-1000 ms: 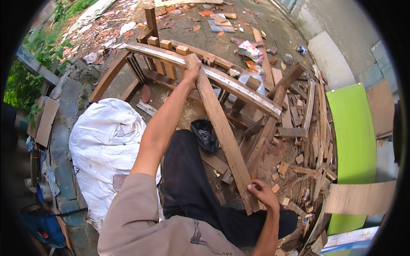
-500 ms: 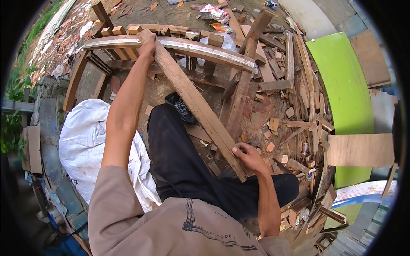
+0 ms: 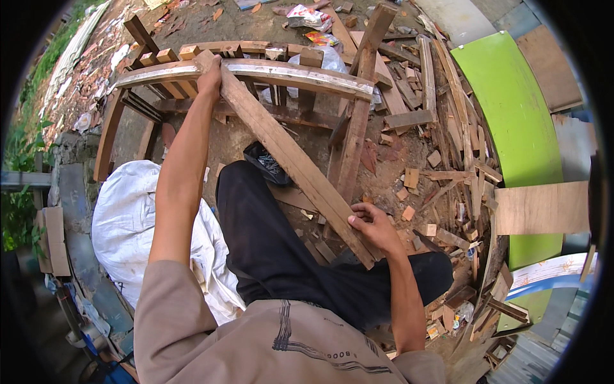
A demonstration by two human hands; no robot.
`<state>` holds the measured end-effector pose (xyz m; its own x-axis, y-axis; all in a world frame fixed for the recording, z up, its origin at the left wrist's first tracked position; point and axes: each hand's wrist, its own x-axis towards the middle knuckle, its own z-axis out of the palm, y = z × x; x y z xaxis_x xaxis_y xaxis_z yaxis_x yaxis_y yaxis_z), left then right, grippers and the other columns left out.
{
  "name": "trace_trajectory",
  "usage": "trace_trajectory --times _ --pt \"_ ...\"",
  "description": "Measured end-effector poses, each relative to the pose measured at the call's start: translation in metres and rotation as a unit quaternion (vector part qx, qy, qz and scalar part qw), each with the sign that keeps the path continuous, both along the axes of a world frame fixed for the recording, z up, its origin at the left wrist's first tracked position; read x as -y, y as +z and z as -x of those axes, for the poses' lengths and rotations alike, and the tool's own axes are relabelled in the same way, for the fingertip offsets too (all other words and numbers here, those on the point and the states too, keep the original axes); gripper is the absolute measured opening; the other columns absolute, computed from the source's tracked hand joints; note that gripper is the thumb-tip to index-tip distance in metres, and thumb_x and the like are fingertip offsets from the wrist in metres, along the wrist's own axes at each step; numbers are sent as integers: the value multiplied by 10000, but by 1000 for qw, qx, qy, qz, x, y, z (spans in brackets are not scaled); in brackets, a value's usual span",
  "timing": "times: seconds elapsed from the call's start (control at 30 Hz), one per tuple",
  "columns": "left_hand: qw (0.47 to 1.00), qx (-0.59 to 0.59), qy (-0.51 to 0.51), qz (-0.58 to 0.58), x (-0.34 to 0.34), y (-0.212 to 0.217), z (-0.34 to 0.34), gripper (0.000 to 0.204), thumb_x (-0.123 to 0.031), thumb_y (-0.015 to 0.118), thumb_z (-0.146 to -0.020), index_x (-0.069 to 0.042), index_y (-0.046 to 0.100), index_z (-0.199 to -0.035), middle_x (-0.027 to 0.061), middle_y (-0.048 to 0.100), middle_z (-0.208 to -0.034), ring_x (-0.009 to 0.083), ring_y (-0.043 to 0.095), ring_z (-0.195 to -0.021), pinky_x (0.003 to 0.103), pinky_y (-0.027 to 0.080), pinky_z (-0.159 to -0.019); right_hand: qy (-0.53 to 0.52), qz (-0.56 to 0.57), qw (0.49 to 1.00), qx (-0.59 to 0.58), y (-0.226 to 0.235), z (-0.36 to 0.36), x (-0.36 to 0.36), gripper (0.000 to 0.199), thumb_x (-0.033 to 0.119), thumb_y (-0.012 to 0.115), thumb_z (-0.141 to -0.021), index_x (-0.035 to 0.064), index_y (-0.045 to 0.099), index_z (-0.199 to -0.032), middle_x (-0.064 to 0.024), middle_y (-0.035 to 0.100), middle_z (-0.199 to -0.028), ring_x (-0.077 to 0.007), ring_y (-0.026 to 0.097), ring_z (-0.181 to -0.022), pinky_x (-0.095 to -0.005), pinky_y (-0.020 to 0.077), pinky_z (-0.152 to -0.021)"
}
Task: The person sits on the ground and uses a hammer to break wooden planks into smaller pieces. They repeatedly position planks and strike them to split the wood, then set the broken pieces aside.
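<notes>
Outdoor woodworking yard, scrap timber (image 3: 441, 121), dirt ground (image 3: 230, 19)

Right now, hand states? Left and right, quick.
Left hand: closed on the far end of the long wooden plank.
Right hand: closed on the plank's near end.

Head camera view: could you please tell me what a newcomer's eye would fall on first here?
First, the long wooden plank running diagonally through the middle, with the left hand on its far end, where it meets a curved wooden rail, and the right hand gripping its near end. Next, the bright green curved panel at the right, bordered by heaped wood scraps. A white sack lies at the left beside the person's leg.
</notes>
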<state>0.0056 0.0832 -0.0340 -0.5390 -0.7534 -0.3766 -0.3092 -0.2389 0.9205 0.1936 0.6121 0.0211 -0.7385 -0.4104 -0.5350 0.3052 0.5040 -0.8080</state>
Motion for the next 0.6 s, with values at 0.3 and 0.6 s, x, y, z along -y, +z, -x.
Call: trace_trajectory --times 0.3,0.6 --pt "997 47 26 63 0 1 -4 1015 -647 712 -742 220 507 -1225 269 559 -1307 313 575 -1176 357 440 -981 74 -112 954 -267 35 -12 38 676 397 779 -771 -23 545 -1247 -231 576 -1111 -378 573 -1038 -445 468 -914" --pt "998 33 28 45 5 -3 -2 992 -624 735 -736 211 515 -1224 272 563 -1298 315 581 -1162 365 447 -975 108 -202 902 -367 26 -24 62 797 466 799 -714 1 496 -1286 -227 500 -1120 -395 516 -1031 -479 446 -860"
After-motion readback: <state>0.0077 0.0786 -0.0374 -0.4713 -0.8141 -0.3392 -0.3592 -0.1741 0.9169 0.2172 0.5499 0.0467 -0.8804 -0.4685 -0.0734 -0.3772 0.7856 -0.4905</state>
